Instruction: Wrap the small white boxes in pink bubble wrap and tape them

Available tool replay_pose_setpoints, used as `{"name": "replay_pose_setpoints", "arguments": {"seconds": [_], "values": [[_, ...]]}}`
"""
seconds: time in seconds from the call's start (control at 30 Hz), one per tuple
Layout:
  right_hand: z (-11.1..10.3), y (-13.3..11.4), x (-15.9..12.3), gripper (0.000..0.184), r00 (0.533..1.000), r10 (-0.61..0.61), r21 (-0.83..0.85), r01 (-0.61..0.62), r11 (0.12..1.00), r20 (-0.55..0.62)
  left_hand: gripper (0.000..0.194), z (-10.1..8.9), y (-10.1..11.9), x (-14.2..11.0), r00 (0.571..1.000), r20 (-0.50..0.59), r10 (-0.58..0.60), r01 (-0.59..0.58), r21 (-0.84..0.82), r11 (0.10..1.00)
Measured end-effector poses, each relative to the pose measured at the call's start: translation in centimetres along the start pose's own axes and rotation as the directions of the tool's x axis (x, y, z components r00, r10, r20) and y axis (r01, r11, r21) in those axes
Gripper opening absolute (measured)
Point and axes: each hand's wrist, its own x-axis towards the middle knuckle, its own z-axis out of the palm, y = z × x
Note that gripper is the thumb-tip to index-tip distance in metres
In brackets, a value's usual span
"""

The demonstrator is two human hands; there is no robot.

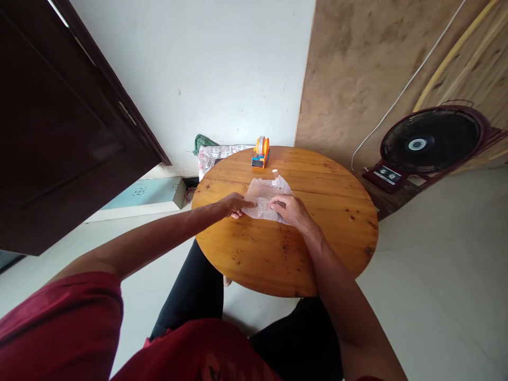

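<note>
A sheet of clear bubble wrap (260, 190) lies on the round wooden table (254, 254). My left hand (235, 205) is closed on its left edge, thumb on top and fingers underneath. Over the right part of the wrap, my right hand (291, 209) has its fingers curled and thumb and fingertips brought together. What that pinch holds, if anything, is too small to make out. Close to those fingertips a small reddish mark (267, 206) shows on or through the wrap. A small pale piece, perhaps tape (275, 173), stands at the wrap's far edge.
An orange and blue tape dispenser (261, 153) with a roll stands at the table's far edge. Behind the table is a printed sack (204, 157). A light-blue box (138, 196) lies on the floor at left, and a dark fan (431, 140) stands at right.
</note>
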Motion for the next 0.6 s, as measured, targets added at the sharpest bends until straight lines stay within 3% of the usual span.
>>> {"name": "replay_pose_setpoints", "arguments": {"seconds": [0.3,0.6], "values": [[-0.1,-0.3,0.2,0.019,1.000,-0.020,-0.010,0.020,1.000,0.002,0.059,-0.2,1.2,-0.7,0.994,0.060,-0.093,0.097,-0.070,0.993],[-0.2,-0.6,0.2,0.018,1.000,0.011,-0.015,-0.011,1.000,0.011,0.028,1.2,2.2,-0.9,0.996,-0.053,-0.070,0.069,-0.015,0.997]]}}
